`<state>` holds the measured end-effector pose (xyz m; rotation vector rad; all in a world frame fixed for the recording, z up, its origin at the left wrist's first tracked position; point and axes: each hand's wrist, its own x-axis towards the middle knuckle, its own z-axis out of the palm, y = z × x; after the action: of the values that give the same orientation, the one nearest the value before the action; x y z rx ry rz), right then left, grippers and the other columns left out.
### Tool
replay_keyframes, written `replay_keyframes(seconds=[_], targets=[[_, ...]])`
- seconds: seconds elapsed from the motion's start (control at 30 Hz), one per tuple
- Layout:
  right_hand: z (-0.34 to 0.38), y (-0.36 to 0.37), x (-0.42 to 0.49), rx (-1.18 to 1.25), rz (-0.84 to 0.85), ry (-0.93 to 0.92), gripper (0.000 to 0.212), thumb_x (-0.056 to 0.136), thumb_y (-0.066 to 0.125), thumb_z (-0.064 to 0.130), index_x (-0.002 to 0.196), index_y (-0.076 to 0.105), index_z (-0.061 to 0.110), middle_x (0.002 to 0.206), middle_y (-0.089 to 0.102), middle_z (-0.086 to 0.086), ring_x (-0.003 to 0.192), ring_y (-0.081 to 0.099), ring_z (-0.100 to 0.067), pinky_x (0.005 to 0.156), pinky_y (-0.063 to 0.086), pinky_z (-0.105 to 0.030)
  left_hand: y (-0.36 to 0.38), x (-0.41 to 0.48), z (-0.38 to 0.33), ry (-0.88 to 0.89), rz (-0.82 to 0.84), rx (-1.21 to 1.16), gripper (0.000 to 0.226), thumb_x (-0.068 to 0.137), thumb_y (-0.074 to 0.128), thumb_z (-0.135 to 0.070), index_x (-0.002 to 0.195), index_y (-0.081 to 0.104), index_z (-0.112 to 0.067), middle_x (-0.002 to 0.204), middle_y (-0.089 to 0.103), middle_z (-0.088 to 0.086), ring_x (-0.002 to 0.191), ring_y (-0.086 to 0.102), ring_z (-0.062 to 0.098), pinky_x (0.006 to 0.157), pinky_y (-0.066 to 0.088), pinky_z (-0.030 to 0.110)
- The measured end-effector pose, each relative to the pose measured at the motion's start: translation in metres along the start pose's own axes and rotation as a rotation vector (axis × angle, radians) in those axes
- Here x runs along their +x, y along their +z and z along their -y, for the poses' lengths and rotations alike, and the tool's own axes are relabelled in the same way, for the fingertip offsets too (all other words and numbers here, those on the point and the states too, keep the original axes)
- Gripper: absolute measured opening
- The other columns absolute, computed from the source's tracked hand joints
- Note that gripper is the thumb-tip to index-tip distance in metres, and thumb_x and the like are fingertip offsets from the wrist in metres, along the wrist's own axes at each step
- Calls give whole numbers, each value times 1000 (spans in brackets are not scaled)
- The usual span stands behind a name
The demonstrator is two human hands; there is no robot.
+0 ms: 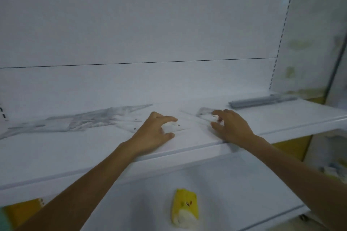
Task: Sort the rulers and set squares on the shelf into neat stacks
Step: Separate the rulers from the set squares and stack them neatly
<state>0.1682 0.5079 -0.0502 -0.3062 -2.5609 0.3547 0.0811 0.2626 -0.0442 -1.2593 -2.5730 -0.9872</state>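
On the white shelf a jumble of clear rulers and set squares spreads from the left edge toward the middle. My left hand has its thumb and fingers curled round the edges of a clear set square lying flat at the middle. My right hand pinches a clear ruler just to the right, its far end showing beyond my fingertips. Both pieces are see-through and blurred, so their outlines are faint.
A neat stack of grey rulers lies at the back right of the shelf. A lower shelf holds a yellow-and-white soft toy and a yellow item at the far left. A slotted upright bounds the right side.
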Motion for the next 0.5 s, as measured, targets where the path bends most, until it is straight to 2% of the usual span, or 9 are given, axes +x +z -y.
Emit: replay_keyframes(seconds=[0.27,0.4,0.5], targets=[[-99,-52,-10,-61,-40,120,37,84,60,43,116,57,25,100,58,3,99,51,-14,76,34,-24,62,68,-57,-2,-67,-92,48,75,74,-18,119,58,-29,115,38,-4,73,51,1,65,35,-4],[-135,-61,-13,-77,-55,95,36,84,59,43,116,57,25,91,53,6,96,51,-13,75,37,-25,84,88,-72,-17,-97,-77,47,74,76,-25,118,59,-27,114,39,-3,74,50,0,65,35,-4],[-147,-59,-9,-49,-75,83,35,87,57,41,118,56,23,97,59,2,99,52,-17,79,40,-28,94,95,-76,-16,-94,-52,43,77,71,-35,118,57,-32,115,41,-4,78,51,0,73,35,6]])
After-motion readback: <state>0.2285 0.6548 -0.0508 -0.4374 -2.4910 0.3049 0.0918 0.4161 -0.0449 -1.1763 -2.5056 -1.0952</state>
